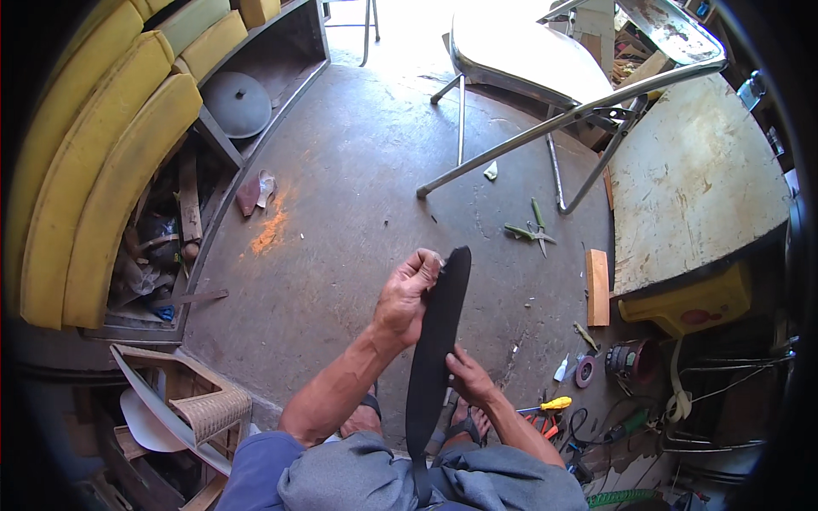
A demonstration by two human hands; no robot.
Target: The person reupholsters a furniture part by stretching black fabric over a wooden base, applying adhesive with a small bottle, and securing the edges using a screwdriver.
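Note:
A long, flat black strip (436,349) stands lengthwise over my lap, its narrow lower tail running down between my legs. My left hand (407,298) is closed on its left edge near the top, with fingers pinched there; anything else small between them is too tiny to make out. Lower down, my right hand (469,379) holds the strip's right edge, thumb on the near face and fingers partly hidden behind it. Beyond the strip, green-handled pliers or shears (535,234) lie on the concrete floor (341,170).
Yellow foam pads (119,196) fill the left shelving. A metal folding chair (528,51) stands ahead, a worn board (699,187) at right. A wooden block (596,287), yellow screwdriver (558,404), tape roll (584,370) and cables lie at right; a cane seat frame (204,413) sits lower left.

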